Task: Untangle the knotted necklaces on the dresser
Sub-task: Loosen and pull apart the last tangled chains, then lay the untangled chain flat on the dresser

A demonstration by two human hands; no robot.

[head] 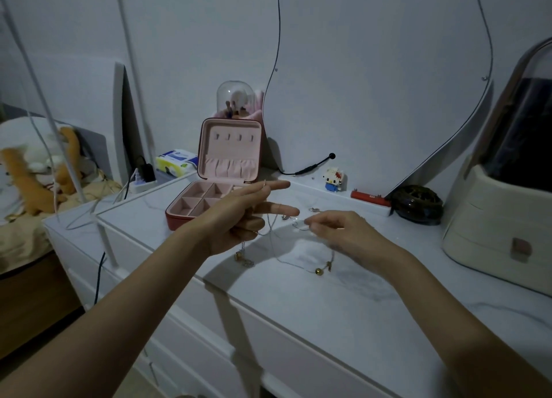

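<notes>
Jewellery box [209, 200] left of necklaces [298, 248]

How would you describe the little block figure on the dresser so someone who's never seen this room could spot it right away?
Start at the pink jewellery box standing open on the white dresser, then look right along the back ledge by the wall. The block figure stands there, past a black cable. It is the only toy there: white head, red bow, blue body, left of the red tube.
</notes>
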